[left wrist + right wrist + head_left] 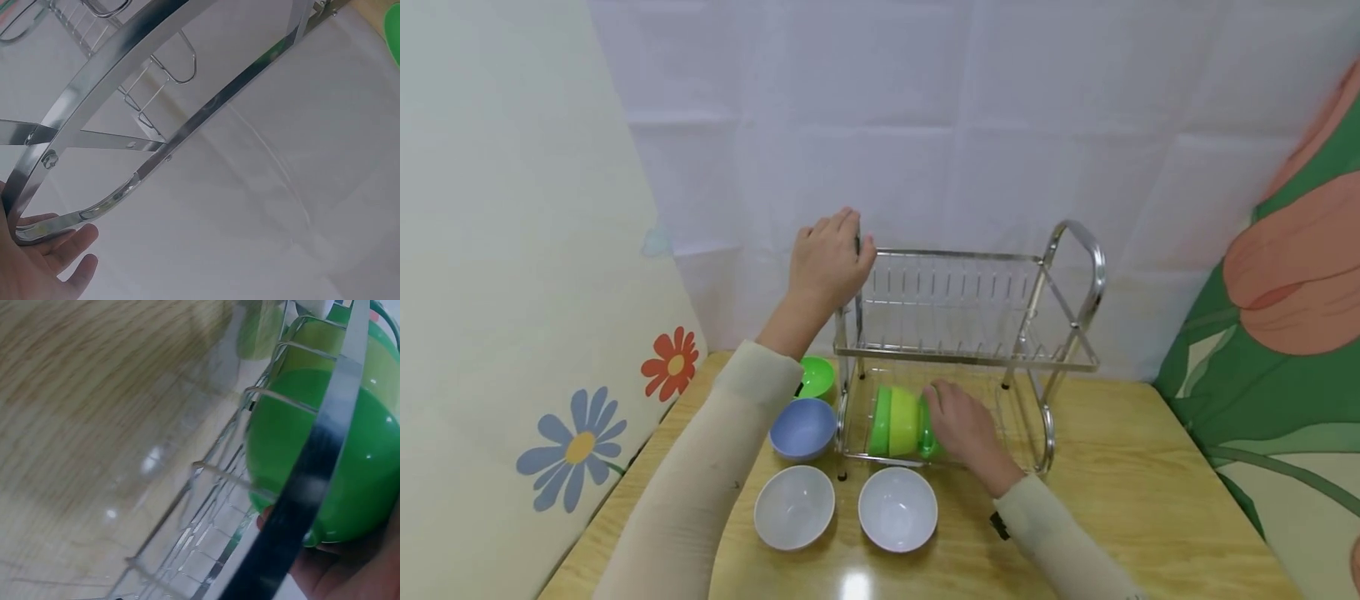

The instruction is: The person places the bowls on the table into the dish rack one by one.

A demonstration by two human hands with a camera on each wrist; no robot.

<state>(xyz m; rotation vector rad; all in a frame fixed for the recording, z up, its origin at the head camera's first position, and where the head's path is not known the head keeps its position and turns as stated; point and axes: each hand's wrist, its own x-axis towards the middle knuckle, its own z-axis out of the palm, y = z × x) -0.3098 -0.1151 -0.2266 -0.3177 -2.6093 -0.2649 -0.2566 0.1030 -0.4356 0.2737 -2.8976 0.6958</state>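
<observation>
The right hand [961,423], right of centre in the lower half of the head view, grips a green bowl [927,432] by its edge, fingers bent against it; their tips are partly hidden, so how tightly they close is hard to judge. That bowl is tipped on its side in the lower tier of a metal rack [970,359], just right of a yellow-green bowl [903,421] and a second green bowl [880,421], which also stand on edge in a row.

The left hand [826,262], at upper centre-left, holds the rack's curved top end; in the left wrist view its fingers hook round the bar at lower left.

Left of the rack, a third green bowl [817,377] sits above a blue bowl [802,428]. Below, at bottom centre, are a white bowl [794,508] and another white bowl [898,510] to its right, both mouth up on the wooden table [1150,475]. A pale cloth [925,125] fills the upper middle of the frame, with painted flowers at both sides.
</observation>
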